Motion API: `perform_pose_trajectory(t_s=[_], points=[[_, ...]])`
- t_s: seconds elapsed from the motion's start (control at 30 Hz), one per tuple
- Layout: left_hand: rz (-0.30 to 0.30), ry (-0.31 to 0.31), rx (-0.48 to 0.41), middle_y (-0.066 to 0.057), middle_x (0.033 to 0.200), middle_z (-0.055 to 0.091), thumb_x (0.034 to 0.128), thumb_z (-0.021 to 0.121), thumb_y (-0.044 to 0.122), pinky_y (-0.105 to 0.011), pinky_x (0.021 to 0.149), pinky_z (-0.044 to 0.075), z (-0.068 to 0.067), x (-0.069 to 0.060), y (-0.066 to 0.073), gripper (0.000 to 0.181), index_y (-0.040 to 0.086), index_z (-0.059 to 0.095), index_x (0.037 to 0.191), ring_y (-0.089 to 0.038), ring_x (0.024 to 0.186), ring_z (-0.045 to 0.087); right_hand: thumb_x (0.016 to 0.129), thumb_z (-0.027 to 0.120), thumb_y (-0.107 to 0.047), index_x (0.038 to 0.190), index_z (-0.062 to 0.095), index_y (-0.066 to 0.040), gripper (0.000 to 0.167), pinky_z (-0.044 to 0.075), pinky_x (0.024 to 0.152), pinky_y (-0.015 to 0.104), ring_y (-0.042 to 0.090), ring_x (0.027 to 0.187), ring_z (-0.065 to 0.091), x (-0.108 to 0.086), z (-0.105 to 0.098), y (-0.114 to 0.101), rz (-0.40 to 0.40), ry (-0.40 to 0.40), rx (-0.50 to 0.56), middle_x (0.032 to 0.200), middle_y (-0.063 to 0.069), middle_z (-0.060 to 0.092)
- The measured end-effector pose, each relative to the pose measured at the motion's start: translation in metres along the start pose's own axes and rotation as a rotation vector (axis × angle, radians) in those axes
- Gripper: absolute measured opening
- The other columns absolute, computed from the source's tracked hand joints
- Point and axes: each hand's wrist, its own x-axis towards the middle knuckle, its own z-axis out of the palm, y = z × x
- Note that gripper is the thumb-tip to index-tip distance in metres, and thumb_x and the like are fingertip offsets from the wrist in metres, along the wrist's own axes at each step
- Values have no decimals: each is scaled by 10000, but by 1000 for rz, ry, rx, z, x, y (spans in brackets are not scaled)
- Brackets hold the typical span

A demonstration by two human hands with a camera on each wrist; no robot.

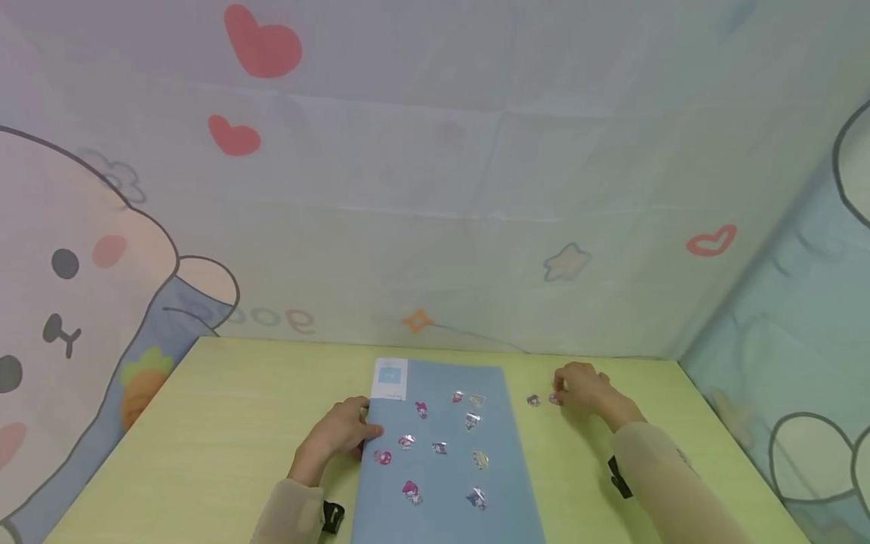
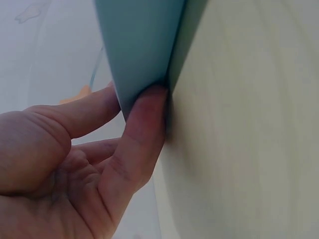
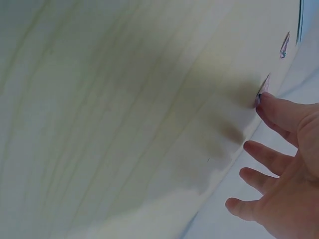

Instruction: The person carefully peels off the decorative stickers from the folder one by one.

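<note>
A light blue folder (image 1: 451,468) with a white label (image 1: 390,379) at its top left lies on the table. Several small cartoon stickers (image 1: 410,492) are scattered over its face. At the folder's left edge my left hand (image 1: 340,428) pinches the side between thumb and fingers; the left wrist view has fingers on both faces of the blue edge (image 2: 137,45). Right of the folder, my right hand (image 1: 586,387) pinches a small sticker (image 3: 262,89) between thumb and forefinger, the other fingers spread. Another loose sticker (image 1: 533,400) lies between that hand and the folder.
The pale yellow-green table (image 1: 272,385) stretches out on both sides of the folder. A printed cloth backdrop (image 1: 421,189) with hearts and a bear rises behind the table's far edge. Black straps (image 1: 332,517) show at both wrists.
</note>
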Motion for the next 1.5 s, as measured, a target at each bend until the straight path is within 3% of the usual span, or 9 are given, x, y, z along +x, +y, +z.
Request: perform_pose_trajectory(t_s=[0.33, 0.43, 0.57, 0.73, 0.93, 1.17, 1.3, 1.37, 1.5], points=[[-14, 0, 0, -91, 722, 606, 909, 684, 64, -333, 560, 523, 0, 2, -2, 430, -112, 515, 1262, -209, 556, 637, 932, 667, -161, 940, 616, -125, 63, 282, 886, 797, 488, 1112, 497, 6, 1, 0, 20, 14, 15, 1125, 158, 601], [-13, -2, 5, -92, 727, 603, 908, 684, 65, -336, 570, 520, -1, 1, -1, 436, -113, 513, 1267, -209, 559, 636, 942, 642, -150, 1000, 630, -91, 83, 320, 868, 773, 508, 1149, 475, 9, -1, -6, 8, 43, 69, 1202, 202, 587], [-10, -5, -1, -94, 732, 603, 910, 680, 59, -338, 570, 524, 0, 1, -1, 425, -111, 517, 1264, -210, 563, 638, 955, 629, -146, 1081, 622, -24, 175, 388, 884, 673, 503, 1193, 453, 11, -11, -26, -45, 92, 168, 1271, 245, 556], [-2, -6, -6, -95, 730, 603, 913, 676, 57, -335, 559, 526, 0, 1, 0, 410, -112, 522, 1253, -210, 563, 637, 953, 641, -152, 1134, 617, -10, 231, 349, 998, 626, 477, 1264, 415, 11, -21, -59, -108, 156, 192, 1316, 240, 536], [-4, 3, 6, -97, 730, 605, 911, 680, 60, -332, 557, 526, -2, 0, -1, 404, -110, 530, 1245, -209, 559, 635, 960, 628, -157, 1198, 599, 6, 290, 337, 1040, 585, 442, 1296, 406, 4, -24, -92, -137, 169, 338, 1339, 219, 529], [-3, 2, 9, -102, 735, 611, 910, 679, 58, -339, 561, 530, -6, 0, 0, 411, -112, 526, 1252, -213, 556, 639, 950, 648, -177, 1257, 585, -25, 348, 328, 1061, 567, 400, 1331, 393, 0, -15, -117, -61, 181, 417, 1375, 173, 518], [-6, -1, 3, -101, 732, 617, 910, 678, 53, -341, 559, 533, -5, -2, 0, 409, -113, 526, 1251, -216, 555, 643, 938, 664, -188, 1196, 614, -40, 302, 348, 1044, 569, 376, 1299, 435, -6, -9, -127, -4, 188, 428, 1338, 151, 549], [-10, -3, 2, -101, 732, 619, 912, 676, 53, -341, 560, 535, -5, -2, 1, 410, -113, 525, 1254, -215, 560, 643, 935, 663, -197, 1146, 633, -64, 252, 311, 1025, 650, 371, 1281, 447, -9, -5, -132, 30, 187, 418, 1320, 141, 560], [-13, -4, 4, -100, 734, 616, 916, 674, 60, -339, 561, 537, -4, -2, 1, 415, -114, 521, 1260, -212, 568, 642, 918, 674, -186, 1051, 658, -93, 163, 351, 982, 643, 355, 1215, 479, -16, 1, -140, 68, 174, 417, 1260, 127, 587]])
